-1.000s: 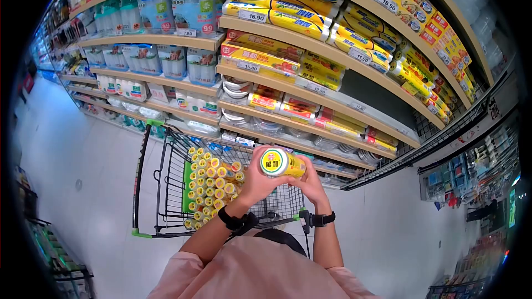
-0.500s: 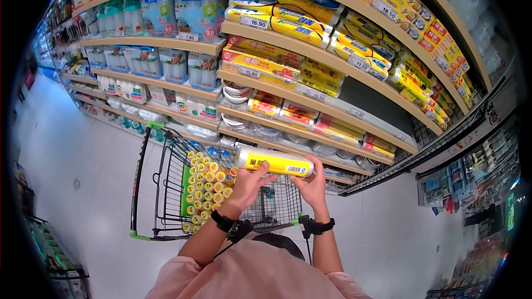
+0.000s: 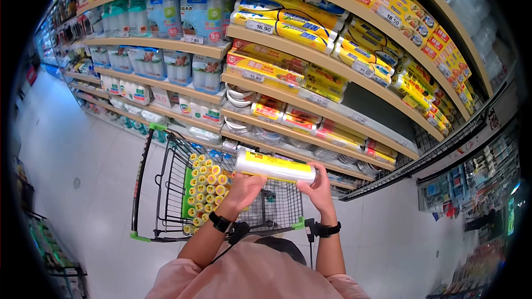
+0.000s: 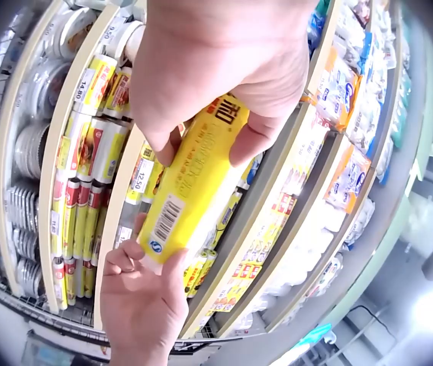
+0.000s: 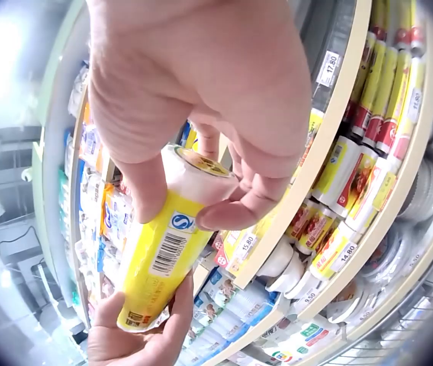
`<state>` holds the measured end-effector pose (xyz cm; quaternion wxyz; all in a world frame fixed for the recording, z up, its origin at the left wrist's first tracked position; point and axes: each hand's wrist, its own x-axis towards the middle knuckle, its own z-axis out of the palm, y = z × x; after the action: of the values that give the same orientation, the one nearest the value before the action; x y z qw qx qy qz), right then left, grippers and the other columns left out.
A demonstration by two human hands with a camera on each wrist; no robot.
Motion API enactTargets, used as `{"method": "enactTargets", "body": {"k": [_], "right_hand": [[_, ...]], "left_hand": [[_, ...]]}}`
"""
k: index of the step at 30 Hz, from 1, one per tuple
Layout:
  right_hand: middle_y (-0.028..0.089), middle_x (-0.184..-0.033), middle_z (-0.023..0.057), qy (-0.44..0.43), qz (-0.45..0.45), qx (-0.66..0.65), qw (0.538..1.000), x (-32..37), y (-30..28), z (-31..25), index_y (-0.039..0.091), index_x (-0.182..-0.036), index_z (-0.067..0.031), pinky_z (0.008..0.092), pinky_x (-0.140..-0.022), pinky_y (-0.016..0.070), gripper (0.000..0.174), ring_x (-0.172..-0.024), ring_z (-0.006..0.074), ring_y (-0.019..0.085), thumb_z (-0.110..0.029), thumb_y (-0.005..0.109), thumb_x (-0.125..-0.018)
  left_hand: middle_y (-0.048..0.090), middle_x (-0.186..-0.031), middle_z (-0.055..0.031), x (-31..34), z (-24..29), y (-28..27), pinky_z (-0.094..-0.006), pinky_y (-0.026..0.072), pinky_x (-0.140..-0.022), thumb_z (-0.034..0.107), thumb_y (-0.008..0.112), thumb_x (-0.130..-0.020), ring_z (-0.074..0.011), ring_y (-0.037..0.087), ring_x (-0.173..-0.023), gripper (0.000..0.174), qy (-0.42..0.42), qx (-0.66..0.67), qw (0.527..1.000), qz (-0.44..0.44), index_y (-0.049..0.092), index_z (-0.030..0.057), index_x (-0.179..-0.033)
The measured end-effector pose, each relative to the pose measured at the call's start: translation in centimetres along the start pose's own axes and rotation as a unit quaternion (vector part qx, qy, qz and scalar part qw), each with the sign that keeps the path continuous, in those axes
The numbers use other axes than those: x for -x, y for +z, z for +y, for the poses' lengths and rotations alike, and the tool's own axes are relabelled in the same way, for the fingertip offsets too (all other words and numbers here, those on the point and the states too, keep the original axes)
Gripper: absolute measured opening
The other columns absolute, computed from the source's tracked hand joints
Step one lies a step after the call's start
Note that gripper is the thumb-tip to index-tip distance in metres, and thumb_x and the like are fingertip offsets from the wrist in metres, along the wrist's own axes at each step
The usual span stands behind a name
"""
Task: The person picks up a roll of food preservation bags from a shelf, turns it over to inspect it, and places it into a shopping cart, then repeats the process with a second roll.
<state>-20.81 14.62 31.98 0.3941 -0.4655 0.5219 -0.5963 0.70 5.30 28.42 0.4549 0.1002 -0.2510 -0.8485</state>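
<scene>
A white plastic roll with a yellow label (image 3: 277, 167) lies nearly level between both hands, above the shopping cart (image 3: 288, 202). My left hand (image 3: 244, 191) grips its left end, fingers and thumb on opposite sides in the left wrist view. Around the right end curl the thumb and fingers of my right hand (image 3: 317, 188). A barcode and a blue mark show on the label in the right wrist view, close to the right hand. Several similar rolls (image 3: 208, 188) stand upright at the cart's left side, yellow-and-white ends facing up.
Shelves of boxed and rolled goods run across the front. Yellow rolls (image 3: 299, 30) lie above boxes (image 3: 266, 66), with a dark gap (image 3: 366, 97) to their right. Stacked plates (image 3: 238, 99) sit lower. Packs of paper cups (image 3: 177, 69) fill the left shelves.
The roll was end-on toward me, then swung sideways across both hands. Since then it has rolled about its length, bringing its white side into view, and the left hand has moved lower on it.
</scene>
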Motion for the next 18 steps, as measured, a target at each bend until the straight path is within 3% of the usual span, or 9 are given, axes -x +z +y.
{"method": "enactTargets", "body": {"k": [1, 4, 10, 13, 16, 18], "right_hand": [[0.058, -0.114, 0.0070, -0.023, -0.002, 0.003, 1.000, 0.1, 0.1, 0.0, 0.044, -0.131, -0.0061, 0.0297, -0.074, 0.0568, 0.064, -0.097, 0.0174, 0.063, 0.003, 0.077, -0.078], [0.055, -0.118, 0.0066, -0.037, 0.024, 0.031, 0.999, 0.0, 0.3, -0.1, 0.045, -0.127, -0.0065, 0.0312, -0.084, 0.0557, 0.071, -0.109, 0.0181, 0.058, 0.008, 0.082, -0.068], [0.055, -0.118, 0.0095, -0.057, 0.022, 0.060, 0.996, -0.2, 0.4, 0.4, 0.045, -0.122, -0.0051, 0.0325, -0.088, 0.0552, 0.068, -0.109, 0.0192, 0.059, 0.008, 0.082, -0.066], [0.056, -0.118, 0.0095, -0.066, 0.017, 0.078, 0.995, -0.4, 0.3, 0.4, 0.045, -0.122, -0.0050, 0.0329, -0.090, 0.0544, 0.069, -0.109, 0.0192, 0.059, 0.008, 0.083, -0.066], [0.056, -0.118, 0.0088, -0.046, 0.020, 0.070, 0.996, -0.4, 0.6, -0.1, 0.046, -0.122, -0.0042, 0.0332, -0.092, 0.0532, 0.069, -0.111, 0.0195, 0.059, 0.009, 0.083, -0.065], [0.056, -0.120, 0.0087, -0.035, 0.008, 0.067, 0.997, -0.4, 0.8, -0.2, 0.047, -0.123, -0.0037, 0.0331, -0.094, 0.0520, 0.069, -0.112, 0.0195, 0.058, 0.010, 0.082, -0.065]], "left_hand": [[0.059, -0.126, -0.0168, -0.1, -0.1, -0.2, -0.0469, 0.0461, -0.106, -0.010, 0.061, -0.087, -0.0291, 0.057, -0.120, 0.040, 0.010, -0.015, 1.000, -0.013, 0.053, -0.0036, -0.126], [0.058, -0.128, -0.0161, 0.7, 1.5, 1.6, -0.0460, 0.0468, -0.105, -0.007, 0.060, -0.090, -0.0288, 0.057, -0.120, 0.041, -0.112, -0.017, 0.992, -0.054, 0.051, -0.0039, -0.130], [0.057, -0.131, -0.0160, 0.3, 0.5, 0.9, -0.0450, 0.0479, -0.103, 0.000, 0.061, -0.094, -0.0276, 0.056, -0.122, 0.041, -0.095, -0.028, 0.995, -0.030, 0.049, -0.0036, -0.133], [0.051, -0.138, -0.0167, 0.5, 0.6, 0.5, -0.0463, 0.0392, -0.112, 0.002, 0.056, -0.097, -0.0293, 0.050, -0.129, 0.042, -0.110, -0.059, 0.992, -0.026, 0.044, -0.0019, -0.137], [0.053, -0.137, -0.0168, 0.5, 0.7, 0.5, -0.0452, 0.0400, -0.111, 0.001, 0.056, -0.096, -0.0283, 0.051, -0.128, 0.042, -0.110, -0.061, 0.992, -0.023, 0.045, -0.0021, -0.137], [0.058, -0.130, -0.0140, 0.6, 1.0, 0.9, -0.0407, 0.0460, -0.105, -0.002, 0.061, -0.093, -0.0251, 0.056, -0.122, 0.043, -0.101, -0.063, 0.993, -0.025, 0.049, -0.0005, -0.134]]}}
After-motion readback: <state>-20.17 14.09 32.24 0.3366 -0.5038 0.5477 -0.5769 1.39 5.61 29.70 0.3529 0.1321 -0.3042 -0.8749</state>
